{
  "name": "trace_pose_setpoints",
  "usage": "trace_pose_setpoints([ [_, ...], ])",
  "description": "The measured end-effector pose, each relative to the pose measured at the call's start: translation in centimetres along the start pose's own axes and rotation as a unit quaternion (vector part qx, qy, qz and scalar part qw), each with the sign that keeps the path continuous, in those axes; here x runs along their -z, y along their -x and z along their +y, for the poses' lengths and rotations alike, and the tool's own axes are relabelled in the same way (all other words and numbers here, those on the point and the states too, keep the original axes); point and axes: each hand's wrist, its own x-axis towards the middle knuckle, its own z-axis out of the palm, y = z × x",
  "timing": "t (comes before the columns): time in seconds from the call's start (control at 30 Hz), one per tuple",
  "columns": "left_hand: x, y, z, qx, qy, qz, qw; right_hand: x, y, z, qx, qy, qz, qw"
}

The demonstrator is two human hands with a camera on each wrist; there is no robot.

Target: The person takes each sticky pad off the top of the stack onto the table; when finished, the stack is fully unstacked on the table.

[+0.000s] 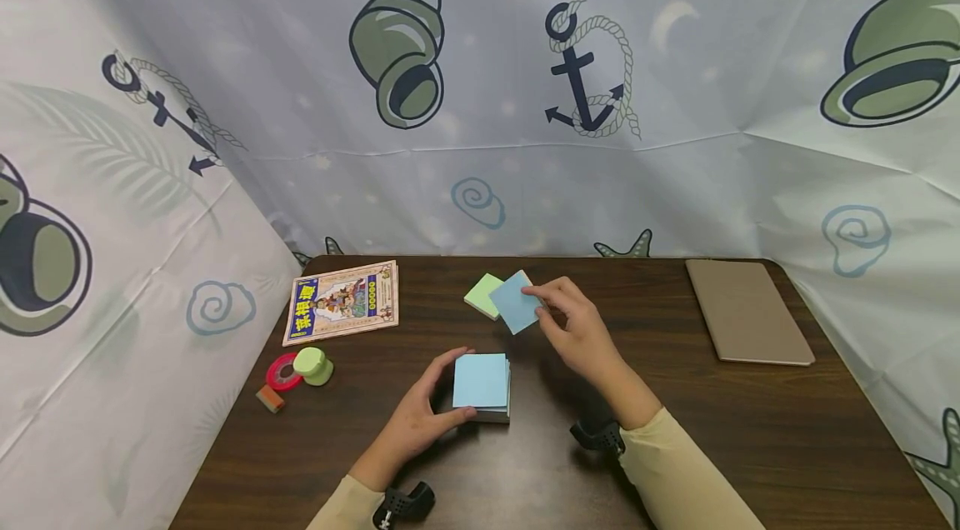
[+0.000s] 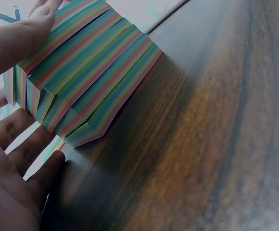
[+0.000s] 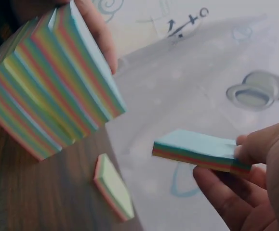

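Note:
A tall stack of sticky note pads [image 1: 480,381] with a light blue top stands on the table. Its striped, many-coloured sides show in the left wrist view, the layers slightly uneven. My left hand [image 1: 423,412] grips this stack from the left, thumb along the near side and fingers toward the far side. Between thumb and fingers, my right hand [image 1: 576,325] pinches a thin blue-topped sticky note pad [image 3: 192,147], raised and tilted. Beyond it lies a green-topped sticky note pad [image 1: 483,295], partly overlapped by the raised one in the head view.
A printed booklet [image 1: 343,302] lies at the back left. Nearer on that side are a red tape roll [image 1: 283,372], a light green round object [image 1: 313,366] and a small orange-and-grey block [image 1: 270,398]. A brown board-like notebook [image 1: 750,312] lies at the back right, before a patterned curtain [image 1: 510,88].

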Motion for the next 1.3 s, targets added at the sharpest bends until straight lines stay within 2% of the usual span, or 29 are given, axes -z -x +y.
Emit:
trace_pose_setpoints([
  [0.17,0.0,0.0,0.1,-0.001,-0.004,0.002,1.0,-0.5,0.2,2.2,-0.06,-0.083,0.02,0.9945],
  [0.33,0.0,0.1,0.1,0.0,-0.009,0.002,1.0,-1.1,0.7,4.8,-0.091,-0.198,0.049,0.9746],
  [0.5,0.0,0.1,0.2,0.006,-0.015,0.003,0.9999,-1.5,1.0,6.5,-0.097,-0.217,0.078,0.9683],
  [0.73,0.1,0.0,0.3,0.008,-0.017,0.005,0.9998,-1.6,1.1,7.5,-0.124,-0.183,0.087,0.9714],
  [0.97,0.1,0.1,0.3,0.003,-0.015,0.005,0.9999,-1.6,1.4,8.0,-0.169,-0.093,0.086,0.9774],
  [1.03,0.0,0.1,0.2,0.004,-0.014,0.005,0.9999,-1.5,1.5,8.3,-0.175,-0.052,0.083,0.9798],
  [1.2,0.0,0.1,0.2,0.006,-0.011,0.004,0.9999,-1.1,1.8,8.9,-0.168,0.045,0.062,0.9827],
  [1.3,0.0,0.1,0.2,0.007,-0.01,0.004,0.9999,-0.9,1.9,9.0,-0.173,0.076,0.024,0.9817],
])
